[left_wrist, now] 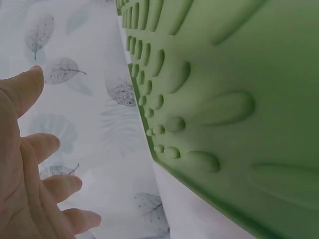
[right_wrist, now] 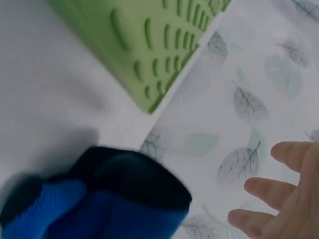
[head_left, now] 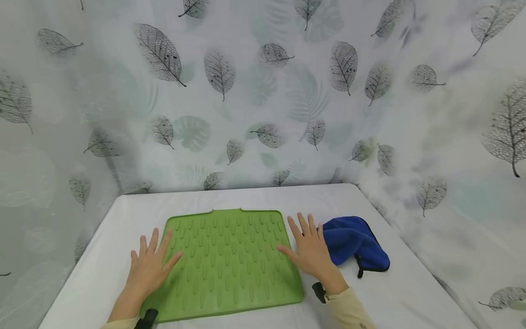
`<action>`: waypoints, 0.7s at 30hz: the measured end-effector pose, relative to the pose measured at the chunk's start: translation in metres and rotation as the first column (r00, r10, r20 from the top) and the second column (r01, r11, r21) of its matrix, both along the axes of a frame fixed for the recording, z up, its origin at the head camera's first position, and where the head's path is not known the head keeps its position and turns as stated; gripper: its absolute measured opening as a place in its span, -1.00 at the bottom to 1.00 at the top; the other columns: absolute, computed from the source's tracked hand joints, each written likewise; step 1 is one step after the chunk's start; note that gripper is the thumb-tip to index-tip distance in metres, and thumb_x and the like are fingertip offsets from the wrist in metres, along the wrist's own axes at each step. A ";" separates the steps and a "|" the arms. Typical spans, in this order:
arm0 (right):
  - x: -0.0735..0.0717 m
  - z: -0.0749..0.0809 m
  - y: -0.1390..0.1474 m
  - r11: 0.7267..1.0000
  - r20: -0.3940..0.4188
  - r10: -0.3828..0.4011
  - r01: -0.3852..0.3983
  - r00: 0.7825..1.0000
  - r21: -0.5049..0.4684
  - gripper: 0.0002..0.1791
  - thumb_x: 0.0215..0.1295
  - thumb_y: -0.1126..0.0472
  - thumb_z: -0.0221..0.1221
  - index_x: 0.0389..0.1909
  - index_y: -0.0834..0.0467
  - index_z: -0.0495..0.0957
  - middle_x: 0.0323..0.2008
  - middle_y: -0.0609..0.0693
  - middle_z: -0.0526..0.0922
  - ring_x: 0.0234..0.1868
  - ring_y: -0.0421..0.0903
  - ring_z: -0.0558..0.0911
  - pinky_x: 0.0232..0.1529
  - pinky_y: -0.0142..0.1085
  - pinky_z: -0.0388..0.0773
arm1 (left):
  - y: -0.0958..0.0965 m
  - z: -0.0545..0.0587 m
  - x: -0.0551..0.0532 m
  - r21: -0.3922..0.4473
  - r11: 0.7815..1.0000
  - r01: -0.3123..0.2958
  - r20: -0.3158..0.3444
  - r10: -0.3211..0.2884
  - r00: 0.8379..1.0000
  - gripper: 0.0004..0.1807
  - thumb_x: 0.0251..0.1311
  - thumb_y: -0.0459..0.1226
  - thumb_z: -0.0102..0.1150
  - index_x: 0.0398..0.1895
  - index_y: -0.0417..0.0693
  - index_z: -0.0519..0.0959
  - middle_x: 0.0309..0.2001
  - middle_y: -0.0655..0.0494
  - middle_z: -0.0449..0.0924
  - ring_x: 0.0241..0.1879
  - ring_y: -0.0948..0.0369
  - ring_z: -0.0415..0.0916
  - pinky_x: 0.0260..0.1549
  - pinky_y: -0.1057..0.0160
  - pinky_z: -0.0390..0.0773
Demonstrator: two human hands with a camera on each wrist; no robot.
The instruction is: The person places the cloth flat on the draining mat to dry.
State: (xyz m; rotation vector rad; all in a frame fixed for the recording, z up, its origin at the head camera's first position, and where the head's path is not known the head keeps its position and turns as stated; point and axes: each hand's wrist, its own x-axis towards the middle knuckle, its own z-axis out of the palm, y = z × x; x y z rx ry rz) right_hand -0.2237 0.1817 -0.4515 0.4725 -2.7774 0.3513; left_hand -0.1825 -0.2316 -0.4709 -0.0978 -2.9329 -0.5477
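Note:
A green ridged silicone mat [head_left: 230,260] lies flat on the white table, with raised oval bumps across it. My left hand [head_left: 145,267], fingers spread, hovers over the mat's left edge; in the left wrist view its fingers [left_wrist: 62,188] stand apart from the mat [left_wrist: 224,64]. Over the mat's right edge my right hand [head_left: 310,251] is spread in the same way, holding nothing. Just beside it lies a crumpled blue cloth [head_left: 353,242] with black trim and a small black loop. The right wrist view shows this cloth [right_wrist: 114,199] below the mat's corner [right_wrist: 149,94].
The white table [head_left: 407,297] ends at a back edge against a leaf-printed curtain [head_left: 255,109]. The same curtain rises along the left and right sides. Black bands [head_left: 319,292] sit at both wrists, by the beige sleeves [head_left: 349,310].

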 end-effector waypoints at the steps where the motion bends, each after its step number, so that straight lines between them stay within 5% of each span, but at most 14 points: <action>1: 0.002 0.003 0.006 1.000 -0.010 -0.008 0.008 1.000 -0.003 -0.07 0.24 -0.37 0.10 0.50 0.05 0.14 0.50 0.24 0.09 0.52 0.33 -0.05 0.37 0.36 -0.09 | 0.000 -0.001 0.001 0.003 1.000 -0.001 0.005 0.001 1.000 -0.15 0.40 0.20 -0.15 0.55 -0.10 -0.03 0.49 -0.42 -0.20 0.39 -0.54 -0.30 0.17 -0.58 -0.20; 7: 0.002 0.026 0.053 0.996 -0.098 -0.078 0.073 0.992 -0.051 -0.26 0.29 -0.11 0.22 0.39 0.17 0.33 0.38 0.37 0.26 0.40 0.41 0.21 0.28 0.37 0.12 | -0.004 -0.005 0.005 0.017 1.000 -0.005 0.025 0.004 1.000 -0.15 0.41 0.20 -0.16 0.54 -0.14 -0.02 0.47 -0.47 -0.19 0.37 -0.55 -0.26 0.16 -0.58 -0.18; 12: -0.014 0.041 0.100 0.990 -0.137 -0.137 0.130 0.981 -0.059 -0.47 0.29 0.11 0.26 0.24 0.23 0.48 0.17 0.39 0.47 0.12 0.41 0.47 -0.06 0.27 0.47 | -0.011 -0.009 0.010 0.025 1.000 -0.017 0.047 0.016 0.999 -0.15 0.41 0.18 -0.14 0.51 -0.22 0.05 0.44 -0.52 -0.13 0.34 -0.57 -0.20 0.14 -0.58 -0.12; 17: -0.026 0.044 0.137 0.988 0.043 -0.157 0.157 0.987 -0.005 -0.62 0.29 0.24 0.23 0.10 0.25 0.59 -0.02 0.37 0.59 -0.09 0.33 0.59 -0.31 0.12 0.57 | -0.016 -0.016 0.012 0.045 0.999 -0.012 0.064 0.009 0.998 -0.18 0.42 0.14 -0.13 0.46 -0.33 0.11 0.40 -0.58 -0.07 0.30 -0.61 -0.14 0.13 -0.56 -0.03; 21: -0.029 0.044 0.153 0.987 0.227 -0.158 0.159 0.961 0.014 -0.66 0.29 0.29 0.20 0.08 0.27 0.60 -0.06 0.36 0.60 -0.13 0.29 0.61 -0.29 0.06 0.58 | -0.020 -0.021 0.012 0.063 0.998 0.002 0.053 -0.006 0.999 -0.26 0.46 0.03 -0.12 0.39 -0.43 0.17 0.34 -0.63 0.03 0.26 -0.60 -0.02 0.14 -0.50 0.10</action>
